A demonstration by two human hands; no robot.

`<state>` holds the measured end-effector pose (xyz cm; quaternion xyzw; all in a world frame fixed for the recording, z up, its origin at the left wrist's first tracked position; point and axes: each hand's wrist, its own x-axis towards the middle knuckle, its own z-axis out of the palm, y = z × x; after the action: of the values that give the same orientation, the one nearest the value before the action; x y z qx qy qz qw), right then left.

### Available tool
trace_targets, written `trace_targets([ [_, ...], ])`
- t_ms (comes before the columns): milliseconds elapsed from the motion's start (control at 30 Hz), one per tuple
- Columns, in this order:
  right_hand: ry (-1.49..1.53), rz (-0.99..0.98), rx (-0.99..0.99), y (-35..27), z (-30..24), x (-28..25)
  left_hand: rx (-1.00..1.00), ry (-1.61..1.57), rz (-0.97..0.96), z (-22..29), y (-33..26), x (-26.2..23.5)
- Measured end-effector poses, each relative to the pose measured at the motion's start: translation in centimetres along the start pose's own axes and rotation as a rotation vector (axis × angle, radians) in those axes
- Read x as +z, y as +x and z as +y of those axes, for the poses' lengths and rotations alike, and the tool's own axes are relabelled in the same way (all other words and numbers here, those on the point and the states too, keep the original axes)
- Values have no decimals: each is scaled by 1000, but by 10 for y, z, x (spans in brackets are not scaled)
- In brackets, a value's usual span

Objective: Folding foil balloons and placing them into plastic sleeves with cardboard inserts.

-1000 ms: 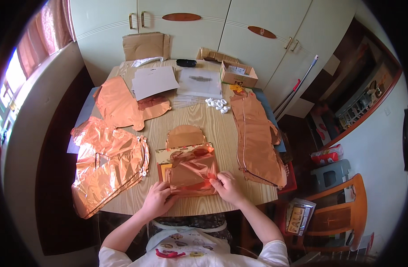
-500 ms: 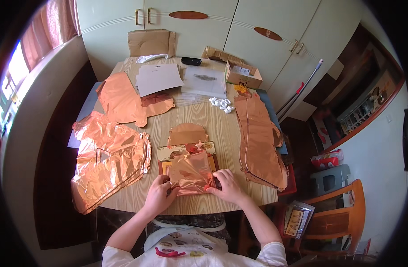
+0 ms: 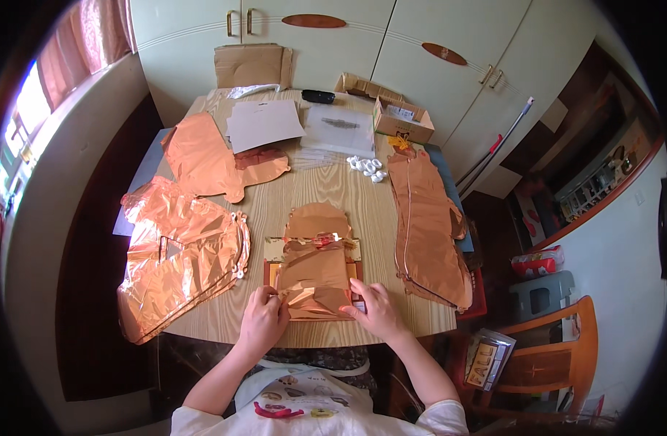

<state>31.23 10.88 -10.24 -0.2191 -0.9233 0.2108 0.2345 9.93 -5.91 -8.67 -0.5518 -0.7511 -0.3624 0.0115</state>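
Observation:
A copper-coloured foil balloon (image 3: pixel 315 272) lies flat at the front of the table, its near part folded over a printed card (image 3: pixel 272 276) with brown and cream areas. Its rounded far end sticks out beyond the card. My left hand (image 3: pixel 265 317) is closed at the near left corner, thumb and fingers pinching the foil's edge. On the opposite side, my right hand (image 3: pixel 377 311) grips the right edge, its thumb on the foil and its fingers bent along the card's side. Exactly how much of the card each hand holds is hidden.
More copper foil balloons lie flattened at the left (image 3: pixel 188 254), far left (image 3: pixel 199 156) and right (image 3: pixel 431 225). Farther back are white cards (image 3: pixel 264 125), clear plastic sleeves (image 3: pixel 338 131), small white rolls (image 3: pixel 366 168) and an open cardboard box (image 3: pixel 404 120). A wooden chair (image 3: pixel 544 360) stands right.
The foil between my hands lies flatter and duller on the card, with a fold at its near end. Both hands stay at its edges; the whole view has shifted slightly.

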Motion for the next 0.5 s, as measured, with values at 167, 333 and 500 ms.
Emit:
trace_targets([
  [167,-79,-25,60,-5,-13,-5,7,47,-13,1,-2,2],
  [333,-146,83,68,-7,-30,-1,34,80,-18,-1,-1,4],
  [500,-128,77,90,-9,-28,3,-49,135,-25,-7,-4,3],
])
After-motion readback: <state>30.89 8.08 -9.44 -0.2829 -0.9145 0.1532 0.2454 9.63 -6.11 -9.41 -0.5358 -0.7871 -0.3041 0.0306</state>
